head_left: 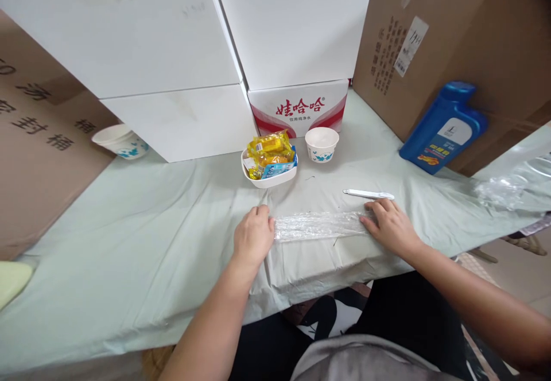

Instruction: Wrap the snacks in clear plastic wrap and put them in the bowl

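A long folded strip of clear plastic film (321,226) lies crosswise near the table's front edge, its surface crinkled. My left hand (255,233) closes on the strip's left end, thumb toward the film. At the other end, my right hand (391,227) has its thumb and bent fingers pressed on the plastic. Just beyond the right fingers rests a slim white utility knife (368,194). Farther back stands a white oval bowl (271,182) filled with yellow and blue wrapped snacks (271,154). To its right is a white paper cup (322,144) with blue leaves.
White boxes (172,37) and a red-and-white carton (301,108) line the back. Brown cardboard boxes stand left (38,140) and right (430,42). A blue bottle (445,128) leans at right, near clear plastic wrapping (508,186). Another paper cup (123,142) is at left. Pale green cloth (142,255) covers the table.
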Tool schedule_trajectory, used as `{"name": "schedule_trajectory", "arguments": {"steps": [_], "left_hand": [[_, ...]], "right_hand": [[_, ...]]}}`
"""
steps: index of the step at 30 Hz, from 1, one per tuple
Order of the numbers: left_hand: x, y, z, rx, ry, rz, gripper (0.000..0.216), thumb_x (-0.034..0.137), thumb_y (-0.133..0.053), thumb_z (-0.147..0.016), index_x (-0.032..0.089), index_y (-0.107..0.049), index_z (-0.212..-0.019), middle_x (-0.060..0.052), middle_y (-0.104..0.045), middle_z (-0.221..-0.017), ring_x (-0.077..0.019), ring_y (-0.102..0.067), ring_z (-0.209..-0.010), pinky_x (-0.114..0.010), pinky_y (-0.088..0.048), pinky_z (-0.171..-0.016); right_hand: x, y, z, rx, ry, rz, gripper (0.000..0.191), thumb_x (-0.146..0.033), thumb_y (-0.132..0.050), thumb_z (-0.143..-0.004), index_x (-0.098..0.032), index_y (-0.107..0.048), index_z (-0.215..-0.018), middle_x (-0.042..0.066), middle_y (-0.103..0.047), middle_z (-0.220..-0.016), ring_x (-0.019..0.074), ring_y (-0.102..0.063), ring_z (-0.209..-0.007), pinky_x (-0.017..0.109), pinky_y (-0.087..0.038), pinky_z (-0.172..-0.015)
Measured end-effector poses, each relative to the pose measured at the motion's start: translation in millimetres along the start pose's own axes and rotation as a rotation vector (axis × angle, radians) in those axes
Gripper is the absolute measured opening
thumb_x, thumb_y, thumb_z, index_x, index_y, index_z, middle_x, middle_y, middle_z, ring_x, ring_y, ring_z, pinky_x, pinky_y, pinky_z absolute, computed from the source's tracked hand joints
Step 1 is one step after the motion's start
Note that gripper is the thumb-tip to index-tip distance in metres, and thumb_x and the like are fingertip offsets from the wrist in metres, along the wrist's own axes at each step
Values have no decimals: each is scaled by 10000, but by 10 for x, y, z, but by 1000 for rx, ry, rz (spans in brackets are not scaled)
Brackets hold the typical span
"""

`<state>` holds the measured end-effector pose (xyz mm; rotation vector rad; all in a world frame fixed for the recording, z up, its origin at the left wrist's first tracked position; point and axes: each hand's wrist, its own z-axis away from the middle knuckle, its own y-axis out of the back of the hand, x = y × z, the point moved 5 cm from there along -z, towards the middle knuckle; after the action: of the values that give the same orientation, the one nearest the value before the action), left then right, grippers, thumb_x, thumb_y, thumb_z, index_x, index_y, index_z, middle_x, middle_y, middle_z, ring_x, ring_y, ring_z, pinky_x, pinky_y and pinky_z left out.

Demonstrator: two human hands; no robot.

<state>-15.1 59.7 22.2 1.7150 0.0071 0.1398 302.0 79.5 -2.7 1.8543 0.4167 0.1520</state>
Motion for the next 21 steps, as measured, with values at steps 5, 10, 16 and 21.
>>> {"name": "schedule_trajectory", "arguments": {"steps": [5,10,16,21], "left_hand": [[385,120,295,259,-334,202,237,205,-422,-952,166,-647,-1012,-101,-682,-974,-238,-644,-927,-350,-514,-820],[940,-223,677,35,-703,231,683,533,-512,-920,110,-391,-1443,-163,-445,-1487,-361,-335,-1404,-548,-319,-1116],[1055,-349,782,-188,-849,253,720,587,-546,-887,239,-337,-1482,-107,-296,-1583,-365,-175,-1471,-662,-120,-1147],[1062,-151,755,-215,-862,336,589,464,-636,-853,284,-465,-1388,-106,-481,-1427,-355,-383,-1346,-582,-294,-1099]], "right_hand": [[147,18,121,-34,-41,-208,177,-363,-556,-864,-200,-584,-803,112,-617,-937,292,-535,-921,449,-446,-868],[30,125,284,-212,-164,-587,177,-378,-501,-906,-218,-500,-831,34,-580,-786,189,-546,-721,341,-457,-683],[-215,340,421,-556,-301,-1213,362,-479,-626,-861,-210,-526,-1082,-52,-498,-670,80,-430,-499,209,-346,-460],[-439,431,258,-766,-233,-1462,350,-496,-660,-845,-155,-674,-920,-13,-566,-632,77,-510,-500,197,-368,-452]]}}
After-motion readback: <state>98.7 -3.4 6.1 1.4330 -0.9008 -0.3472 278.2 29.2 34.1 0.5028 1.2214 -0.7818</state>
